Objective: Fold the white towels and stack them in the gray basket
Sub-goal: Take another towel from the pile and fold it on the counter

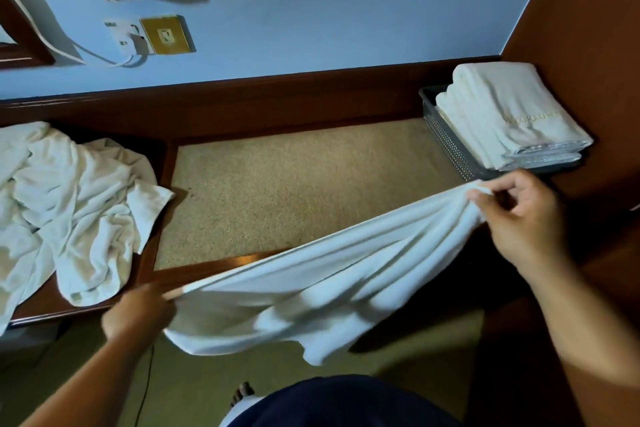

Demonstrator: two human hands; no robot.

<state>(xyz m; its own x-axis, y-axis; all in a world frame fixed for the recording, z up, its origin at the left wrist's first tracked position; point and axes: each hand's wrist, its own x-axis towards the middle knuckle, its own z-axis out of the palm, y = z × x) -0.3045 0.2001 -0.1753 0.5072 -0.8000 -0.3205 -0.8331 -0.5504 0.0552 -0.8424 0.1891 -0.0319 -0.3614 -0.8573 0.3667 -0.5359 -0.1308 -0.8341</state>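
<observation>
towel (329, 270) held near beige counter (294, 184); blue wall (311, 10)

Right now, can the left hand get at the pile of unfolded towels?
Probably yes: the pile lies just beside the left hand with nothing between them, but that hand pinches the stretched towel and would have to let go first.

White towel (329, 274), perforated gray basket (446, 139)

Pale blue wall (311, 10), brass switch plate (165, 35), dark wood counter (242, 97), speckled beige top (294, 184)
</observation>
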